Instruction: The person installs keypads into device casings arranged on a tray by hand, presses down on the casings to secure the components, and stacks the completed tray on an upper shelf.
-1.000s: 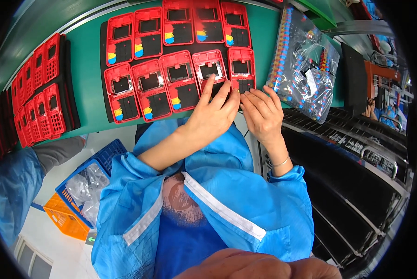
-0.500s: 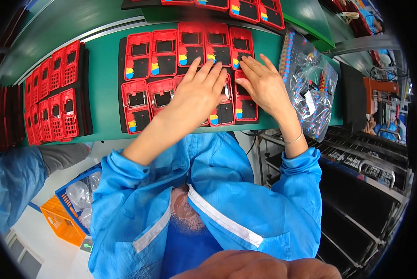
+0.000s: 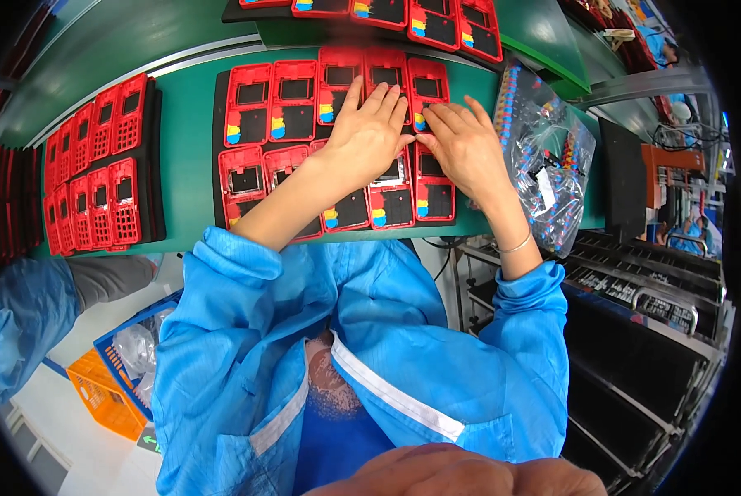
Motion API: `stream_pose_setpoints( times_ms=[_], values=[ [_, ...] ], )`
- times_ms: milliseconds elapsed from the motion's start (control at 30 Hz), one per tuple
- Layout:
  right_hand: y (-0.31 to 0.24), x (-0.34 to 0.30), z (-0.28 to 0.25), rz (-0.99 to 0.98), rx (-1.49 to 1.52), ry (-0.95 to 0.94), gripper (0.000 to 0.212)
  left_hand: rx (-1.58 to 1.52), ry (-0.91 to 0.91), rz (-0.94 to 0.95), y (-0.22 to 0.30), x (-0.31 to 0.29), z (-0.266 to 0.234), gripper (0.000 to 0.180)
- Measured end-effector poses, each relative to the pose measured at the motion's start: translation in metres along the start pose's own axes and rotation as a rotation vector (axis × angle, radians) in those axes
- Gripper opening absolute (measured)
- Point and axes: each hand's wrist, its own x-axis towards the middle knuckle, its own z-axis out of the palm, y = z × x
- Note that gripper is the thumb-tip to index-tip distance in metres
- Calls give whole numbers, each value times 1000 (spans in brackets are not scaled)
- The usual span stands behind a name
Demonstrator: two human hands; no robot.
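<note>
A black tray (image 3: 221,124) on the green bench holds two rows of red plastic housings (image 3: 288,112) with black windows and small coloured patches. My left hand (image 3: 366,136) lies flat on the housings in the middle of the tray, fingers spread toward the far row. My right hand (image 3: 465,149) rests beside it on the housings at the tray's right end, fingertips touching a red housing (image 3: 428,87). Neither hand grips anything that I can see.
A second black tray of red grid parts (image 3: 97,178) lies to the left. A clear bag of small coloured parts (image 3: 544,157) sits at the right. Another tray (image 3: 403,12) lies farther back. A person's blue sleeve (image 3: 19,314) is at lower left, near blue and orange crates (image 3: 110,380). Dark racks (image 3: 651,306) stand to the right.
The view has shifted so the tray sits lower and closer. Both hands moved from the near-row housings up to the far row and spread flat.
</note>
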Motion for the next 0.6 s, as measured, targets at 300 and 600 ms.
stream_pose_setpoints(
  times_ms=[300,600],
  values=[
    [-7,-3,0,2,20,-9,44,-84,-166,-31,-3,6,-4,58],
    [-22,16,-9,-98,-60,30,47,-338,-107,21,-29,-11,-19,72]
  ],
)
